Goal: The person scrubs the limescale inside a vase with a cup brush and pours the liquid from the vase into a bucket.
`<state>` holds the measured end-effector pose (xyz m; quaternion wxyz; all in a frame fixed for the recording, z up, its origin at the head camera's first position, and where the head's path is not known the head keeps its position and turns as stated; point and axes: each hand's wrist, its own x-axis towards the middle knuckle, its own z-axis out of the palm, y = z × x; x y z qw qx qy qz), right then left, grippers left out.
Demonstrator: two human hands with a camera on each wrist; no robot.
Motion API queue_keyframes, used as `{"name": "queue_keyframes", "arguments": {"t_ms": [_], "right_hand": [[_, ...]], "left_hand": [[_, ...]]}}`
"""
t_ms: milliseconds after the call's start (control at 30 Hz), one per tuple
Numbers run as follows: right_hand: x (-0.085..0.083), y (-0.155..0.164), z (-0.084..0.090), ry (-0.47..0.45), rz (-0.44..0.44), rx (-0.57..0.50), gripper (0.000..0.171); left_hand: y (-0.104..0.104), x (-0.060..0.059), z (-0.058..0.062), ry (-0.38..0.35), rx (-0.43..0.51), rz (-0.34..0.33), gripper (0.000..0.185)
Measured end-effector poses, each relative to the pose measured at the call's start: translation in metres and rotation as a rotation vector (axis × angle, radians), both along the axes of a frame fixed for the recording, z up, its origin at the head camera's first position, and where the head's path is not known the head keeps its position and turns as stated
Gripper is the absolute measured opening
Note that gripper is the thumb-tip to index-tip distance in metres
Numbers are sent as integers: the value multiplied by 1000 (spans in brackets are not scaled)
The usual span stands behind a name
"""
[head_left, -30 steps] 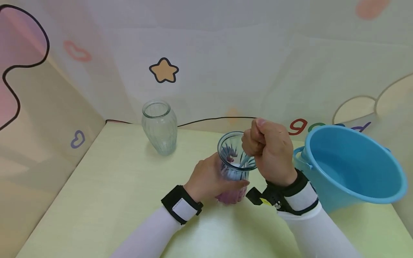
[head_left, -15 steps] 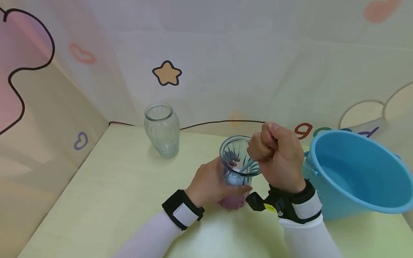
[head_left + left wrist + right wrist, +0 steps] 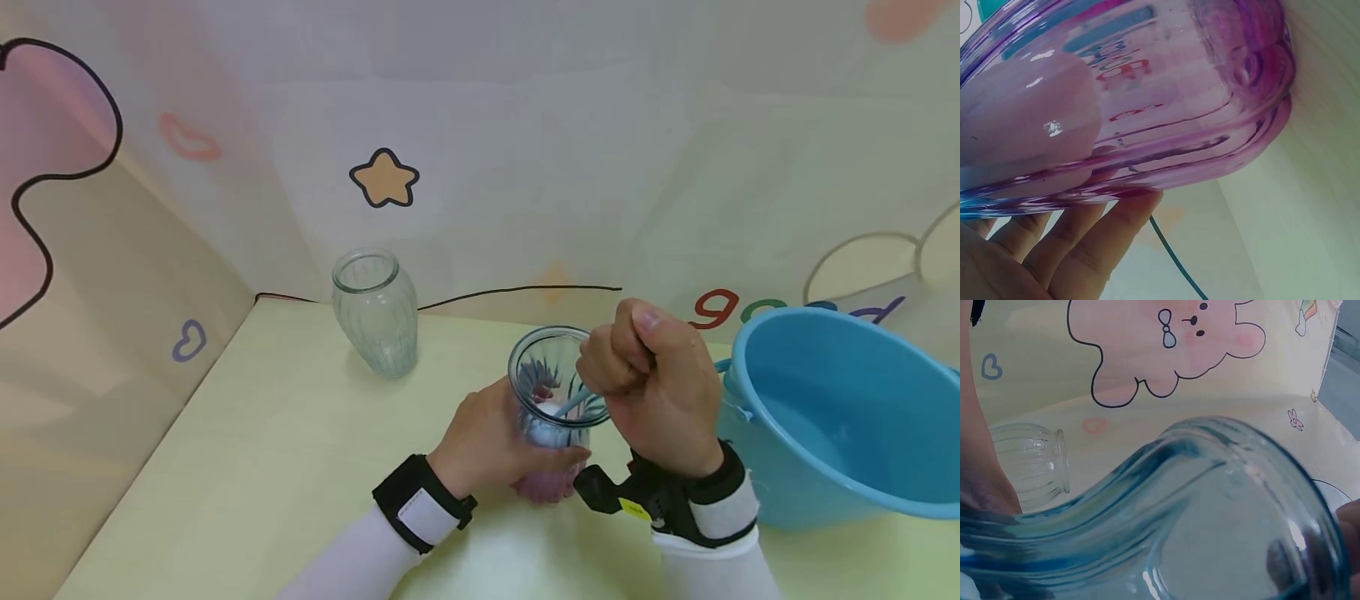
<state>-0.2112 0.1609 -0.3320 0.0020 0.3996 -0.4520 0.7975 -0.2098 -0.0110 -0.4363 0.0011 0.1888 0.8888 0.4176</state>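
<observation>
A ribbed glass vase point(image 3: 551, 492), blue at the top and pink-purple below, stands slightly tilted near the middle of the table. My left hand point(image 3: 495, 437) grips its side, thumb across the front; several fingers point(image 3: 1094, 240) show against the glass in the left wrist view. Above the rim, my right hand point(image 3: 652, 379) is curled in a fist round a thin light-blue handle point(image 3: 576, 402). This handle slants down into the vase to a white rounded head point(image 3: 1029, 125), seen through the glass. The handle's top end is hidden in the fist.
A clear ribbed glass vase point(image 3: 377, 325) stands at the back left of the table point(image 3: 247, 467). To the right of my right arm is a large light-blue bucket point(image 3: 780, 467). A patterned wall covering point(image 3: 510, 167) rises behind.
The head view has shifted a little. My right fist has moved slightly right relative to the vase's rim, and more of the handle shows. The left hand keeps its grip on the vase.
</observation>
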Motion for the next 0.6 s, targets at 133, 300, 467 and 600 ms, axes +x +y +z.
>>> {"name": "queue_keyframes", "arguments": {"t_ms": [133, 300, 467, 600], "right_hand": [[1, -1, 1, -15, 8, 13, 39], [5, -1, 2, -17, 0, 40, 39], [9, 0, 5, -31, 9, 66, 39], [12, 1, 7, -39, 46, 96, 38]], "left_hand": [[-1, 2, 0, 9, -5, -1, 80], [-3, 4, 0, 4, -6, -20, 79], [-5, 4, 2, 29, 6, -69, 79], [-9, 1, 4, 44, 108, -175, 85]]}}
